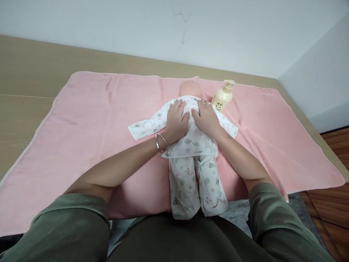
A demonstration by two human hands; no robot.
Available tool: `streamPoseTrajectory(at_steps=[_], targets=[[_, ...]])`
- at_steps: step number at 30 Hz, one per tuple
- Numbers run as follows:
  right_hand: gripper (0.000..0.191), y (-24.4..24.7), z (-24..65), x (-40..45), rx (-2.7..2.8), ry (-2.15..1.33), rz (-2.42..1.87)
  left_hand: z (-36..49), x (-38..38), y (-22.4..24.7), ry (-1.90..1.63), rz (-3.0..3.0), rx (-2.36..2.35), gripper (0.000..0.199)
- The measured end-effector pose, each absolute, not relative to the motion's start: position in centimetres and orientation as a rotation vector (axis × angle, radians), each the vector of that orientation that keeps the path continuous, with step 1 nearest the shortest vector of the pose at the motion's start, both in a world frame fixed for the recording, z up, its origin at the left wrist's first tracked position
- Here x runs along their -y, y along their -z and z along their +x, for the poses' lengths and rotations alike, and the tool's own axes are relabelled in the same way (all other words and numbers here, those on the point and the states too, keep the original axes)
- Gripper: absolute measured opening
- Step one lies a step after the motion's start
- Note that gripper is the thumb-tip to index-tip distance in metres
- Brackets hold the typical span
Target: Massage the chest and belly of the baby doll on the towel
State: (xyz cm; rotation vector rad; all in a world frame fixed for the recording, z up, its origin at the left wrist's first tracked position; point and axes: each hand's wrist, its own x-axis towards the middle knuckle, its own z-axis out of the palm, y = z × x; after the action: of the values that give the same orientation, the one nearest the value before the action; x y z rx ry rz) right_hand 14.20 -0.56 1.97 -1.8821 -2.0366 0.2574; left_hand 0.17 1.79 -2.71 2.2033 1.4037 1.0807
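Note:
A baby doll point(191, 88) lies face down with its head toward the wall. It wears a white printed top point(192, 142) and matching trousers point(184, 185). My left hand point(177, 120) rests flat on the left of the doll's upper back, fingers stretched toward its shoulder. On the right side of the upper back lies my right hand point(206, 118), likewise flat with the thumb spread. The thumbs are a little apart, and neither hand holds anything. Beyond my right hand a cream pump bottle point(223, 97) leans at a tilt near the doll's shoulder.
A pink blanket point(95, 120) spreads under the doll over a wooden table point(29, 62), with folds at the right. It hangs over the near edge. A white wall point(136, 29) stands behind, and dark wooden boards point(327, 207) show at the lower right.

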Motion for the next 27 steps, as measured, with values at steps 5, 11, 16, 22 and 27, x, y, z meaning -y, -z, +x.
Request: streamPoseTrajectory(at_steps=[5,11,16,22,27], targets=[[0.056,-2.5,13.2,2.6,2.119,-0.201,-1.869,-0.1,-2.8,1.8,-0.977,2.243,-1.469,0.052],[0.058,-2.2,14.8,0.3,2.100,-0.303,-1.864,0.4,0.1,1.2,-0.930,2.464,-1.358,0.053],[0.055,-2.3,13.7,1.3,2.124,-0.076,-1.950,0.1,-1.3,1.0,-0.875,2.418,-1.356,0.055],[0.046,-2.7,12.9,2.6,2.175,0.070,-1.968,0.0,-1.6,1.5,-0.927,2.398,-1.400,0.055],[0.051,-2.2,14.8,0.1,2.208,-0.135,-1.823,0.2,0.2,1.8,-0.973,2.472,-1.296,0.054]])
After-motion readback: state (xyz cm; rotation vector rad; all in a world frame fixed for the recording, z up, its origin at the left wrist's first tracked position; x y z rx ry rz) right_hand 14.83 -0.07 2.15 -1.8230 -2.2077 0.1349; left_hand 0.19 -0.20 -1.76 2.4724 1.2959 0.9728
